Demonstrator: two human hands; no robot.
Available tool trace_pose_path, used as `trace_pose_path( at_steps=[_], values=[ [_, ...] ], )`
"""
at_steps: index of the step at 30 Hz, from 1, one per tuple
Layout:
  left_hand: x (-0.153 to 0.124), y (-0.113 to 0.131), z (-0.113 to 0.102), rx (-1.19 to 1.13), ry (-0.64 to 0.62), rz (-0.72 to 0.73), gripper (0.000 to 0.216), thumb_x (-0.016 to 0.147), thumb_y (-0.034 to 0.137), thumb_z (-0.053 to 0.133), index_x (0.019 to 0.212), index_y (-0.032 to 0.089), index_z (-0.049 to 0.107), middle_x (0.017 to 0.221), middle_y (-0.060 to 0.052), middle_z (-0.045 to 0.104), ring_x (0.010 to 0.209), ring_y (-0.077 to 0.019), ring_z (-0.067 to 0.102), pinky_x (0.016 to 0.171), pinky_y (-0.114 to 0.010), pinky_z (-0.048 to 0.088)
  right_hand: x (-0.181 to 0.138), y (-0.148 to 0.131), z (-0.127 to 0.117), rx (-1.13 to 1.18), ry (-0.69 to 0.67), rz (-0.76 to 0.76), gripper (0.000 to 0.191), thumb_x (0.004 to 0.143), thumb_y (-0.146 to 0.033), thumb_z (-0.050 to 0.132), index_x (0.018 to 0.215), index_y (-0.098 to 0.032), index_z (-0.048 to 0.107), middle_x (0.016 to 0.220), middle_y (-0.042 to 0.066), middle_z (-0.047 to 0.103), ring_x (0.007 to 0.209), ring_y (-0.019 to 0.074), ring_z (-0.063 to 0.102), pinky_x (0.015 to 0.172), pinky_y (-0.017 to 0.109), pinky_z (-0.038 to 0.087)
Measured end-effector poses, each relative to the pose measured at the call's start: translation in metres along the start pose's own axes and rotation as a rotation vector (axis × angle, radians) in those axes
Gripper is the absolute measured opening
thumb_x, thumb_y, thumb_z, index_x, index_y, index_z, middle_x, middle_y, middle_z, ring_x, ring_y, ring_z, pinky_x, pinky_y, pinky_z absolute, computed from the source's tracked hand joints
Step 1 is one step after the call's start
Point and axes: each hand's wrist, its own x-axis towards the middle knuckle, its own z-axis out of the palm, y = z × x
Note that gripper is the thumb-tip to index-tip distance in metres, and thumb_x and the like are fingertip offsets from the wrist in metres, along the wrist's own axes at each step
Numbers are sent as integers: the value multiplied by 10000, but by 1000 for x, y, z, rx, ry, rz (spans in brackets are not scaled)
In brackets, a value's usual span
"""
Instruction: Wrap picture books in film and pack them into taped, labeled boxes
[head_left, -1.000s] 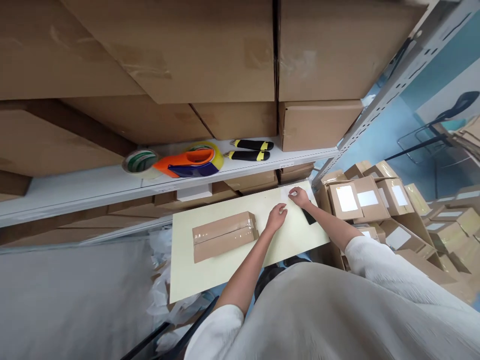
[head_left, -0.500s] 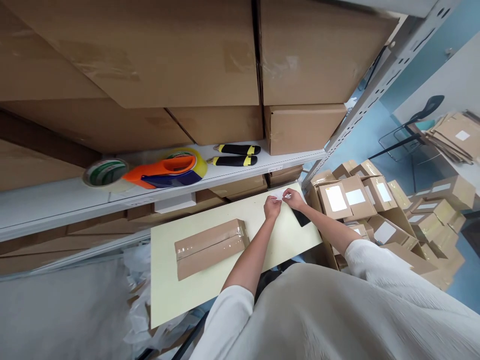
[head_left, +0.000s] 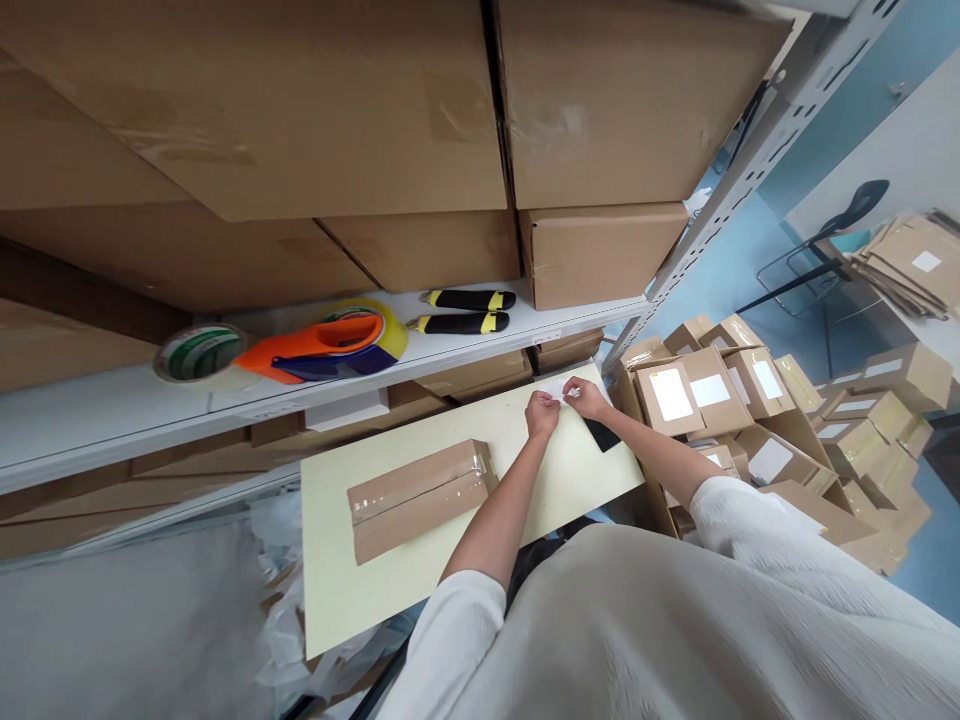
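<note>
Both my hands meet at the far right corner of a pale yellow table (head_left: 375,590). My left hand (head_left: 541,412) and my right hand (head_left: 583,397) pinch a small white label sheet (head_left: 556,389) between their fingertips. A flat black object (head_left: 602,435) lies on the table under my right wrist. A brown cardboard box (head_left: 420,498) sealed with clear tape lies on the table to the left of my left forearm, untouched.
A white shelf (head_left: 112,425) behind the table holds a tape roll (head_left: 199,352), an orange tape dispenser (head_left: 330,340) and two black-yellow cutters (head_left: 469,310). Large cartons fill the shelves above. Several labelled small boxes (head_left: 712,395) are piled on the floor at right.
My left hand moved up from the table to join my right hand at the white label sheet. The view shifted a little; the box has not moved.
</note>
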Motion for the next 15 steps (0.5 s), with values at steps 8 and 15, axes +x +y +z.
trace_pose_path(
  at_steps=[8, 15],
  values=[
    [2, -6, 5, -20, -12, 15, 282, 788, 208, 806, 949, 263, 581, 903, 16, 771, 912, -178, 740, 869, -291, 526, 1, -2, 1, -33, -31, -19, 108, 759, -219, 627, 862, -248, 644, 929, 12, 726, 920, 215, 659, 902, 350, 534],
    [6, -8, 4, -43, -20, 21, 276, 754, 132, 753, 933, 263, 587, 851, 26, 771, 841, -182, 746, 807, -287, 523, 0, -3, -4, -101, -41, -3, 117, 820, -206, 609, 909, -240, 677, 952, 19, 735, 864, 210, 658, 869, 345, 532]
  ],
)
